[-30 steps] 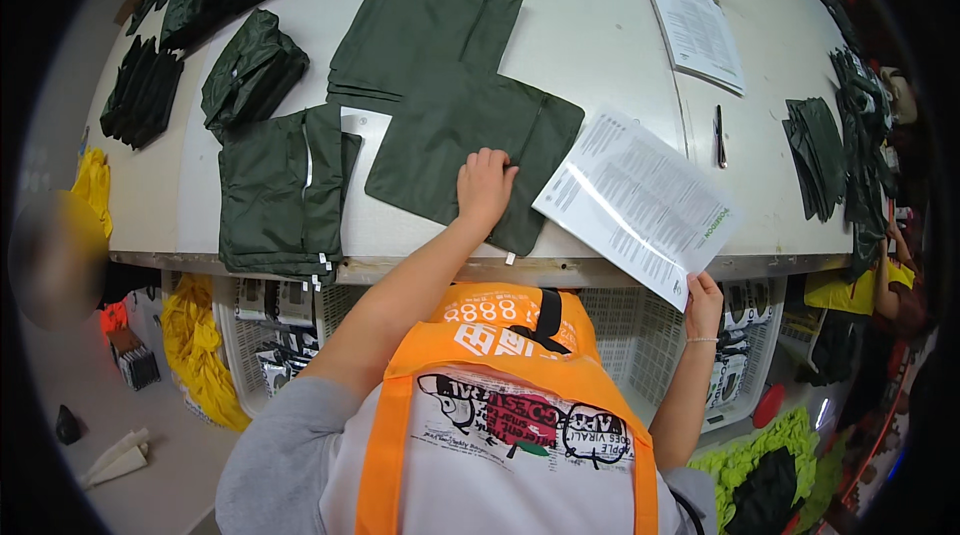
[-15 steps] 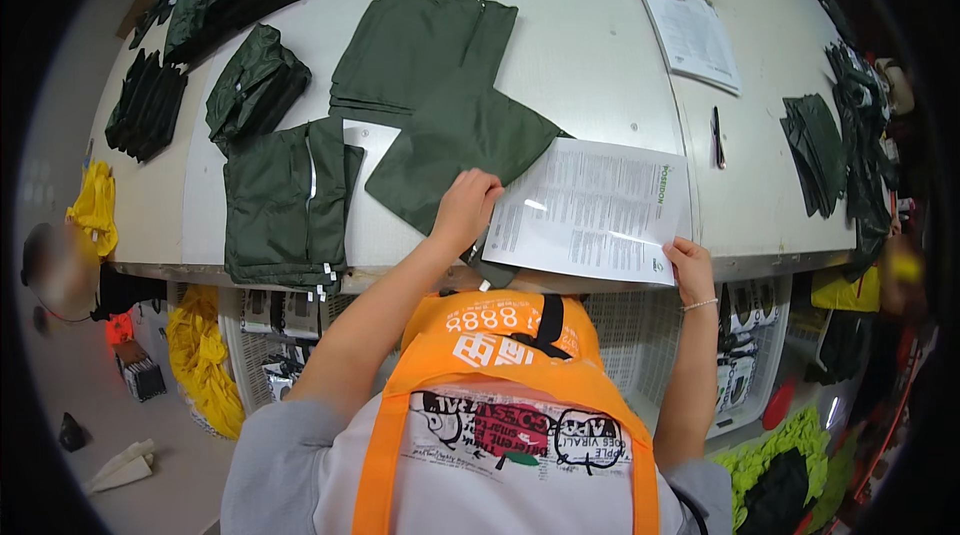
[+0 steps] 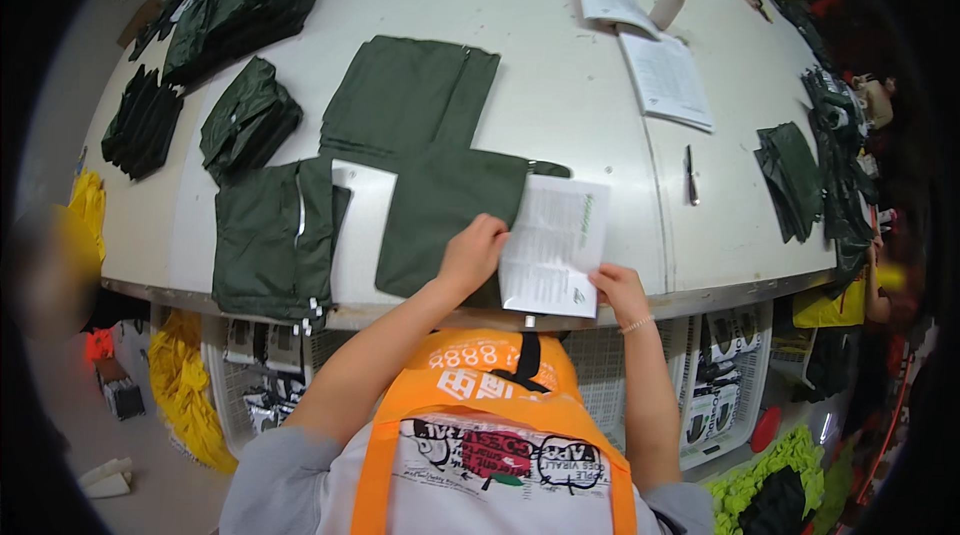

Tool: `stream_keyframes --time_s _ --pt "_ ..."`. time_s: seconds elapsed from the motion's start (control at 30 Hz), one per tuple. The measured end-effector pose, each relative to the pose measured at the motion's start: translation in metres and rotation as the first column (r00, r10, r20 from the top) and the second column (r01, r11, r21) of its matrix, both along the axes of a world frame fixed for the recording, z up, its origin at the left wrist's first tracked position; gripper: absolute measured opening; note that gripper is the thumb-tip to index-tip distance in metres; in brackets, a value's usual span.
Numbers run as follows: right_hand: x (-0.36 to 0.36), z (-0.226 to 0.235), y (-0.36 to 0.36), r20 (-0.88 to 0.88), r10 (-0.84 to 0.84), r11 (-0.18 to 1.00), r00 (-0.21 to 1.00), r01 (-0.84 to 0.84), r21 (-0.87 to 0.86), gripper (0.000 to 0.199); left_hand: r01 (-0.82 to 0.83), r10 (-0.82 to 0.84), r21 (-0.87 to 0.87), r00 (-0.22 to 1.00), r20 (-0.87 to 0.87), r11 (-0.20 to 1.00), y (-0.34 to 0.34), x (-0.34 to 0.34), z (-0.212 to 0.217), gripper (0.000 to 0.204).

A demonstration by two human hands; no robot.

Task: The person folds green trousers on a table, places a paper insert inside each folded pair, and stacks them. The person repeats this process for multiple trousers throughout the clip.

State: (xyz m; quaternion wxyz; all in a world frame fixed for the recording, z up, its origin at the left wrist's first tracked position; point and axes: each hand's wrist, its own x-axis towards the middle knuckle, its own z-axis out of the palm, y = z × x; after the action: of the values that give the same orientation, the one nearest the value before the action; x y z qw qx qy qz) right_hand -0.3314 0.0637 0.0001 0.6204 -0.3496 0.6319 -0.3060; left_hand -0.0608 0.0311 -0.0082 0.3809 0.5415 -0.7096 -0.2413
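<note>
A flat dark green fabric pouch (image 3: 425,215) lies near the table's front edge, overlapping a neat pile of similar pouches (image 3: 400,95) behind it. My left hand (image 3: 474,257) is closed, its fingers pinching the pouch's right edge. There a white printed leaflet (image 3: 555,245) meets the fabric. My right hand (image 3: 622,293) pinches the leaflet by its lower right edge. Less of the leaflet's width shows now; whether its left part is folded or inside the pouch I cannot tell. Left of my left hand lies another stack of green pouches (image 3: 260,245) with white tags at its front edge.
More dark green bundles (image 3: 245,15) fill the table's far left, and folded green pieces (image 3: 787,180) lie at the right. Printed booklets (image 3: 665,80), a white cup (image 3: 669,6) and a pen (image 3: 691,175) stand or lie beyond my right hand. White baskets (image 3: 730,405) sit under the table edge.
The leaflet has moved left against the pouch, with my right hand following, and shows much narrower. The pouch has turned straighter. The whole view has shifted slightly.
</note>
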Motion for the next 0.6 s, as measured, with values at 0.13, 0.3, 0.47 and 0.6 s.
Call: stream_keyframes --time_s 0.13,0.3,0.47,0.6 --pt "0.061 -0.018 -0.005 0.084 0.050 0.999 0.995 -0.050 0.006 0.016 0.023 -0.023 0.002 0.998 -0.052 1.000 0.010 -0.009 -0.004 0.007" --pt "0.064 -0.020 0.003 0.115 0.002 1.000 0.993 -0.006 0.031 0.013 -0.070 0.071 0.059 0.997 -0.029 0.996 0.009 0.014 -0.017 0.009" --pt "0.076 -0.017 -0.002 0.068 -0.022 1.000 0.997 0.024 -0.020 0.015 -0.008 0.014 0.088 0.998 -0.069 0.996 0.013 -0.005 -0.012 0.009" --pt "0.091 -0.019 -0.008 0.171 0.038 0.999 0.985 -0.033 -0.031 0.017 0.011 -0.008 0.091 0.999 -0.033 0.996 0.009 -0.001 -0.014 0.008"
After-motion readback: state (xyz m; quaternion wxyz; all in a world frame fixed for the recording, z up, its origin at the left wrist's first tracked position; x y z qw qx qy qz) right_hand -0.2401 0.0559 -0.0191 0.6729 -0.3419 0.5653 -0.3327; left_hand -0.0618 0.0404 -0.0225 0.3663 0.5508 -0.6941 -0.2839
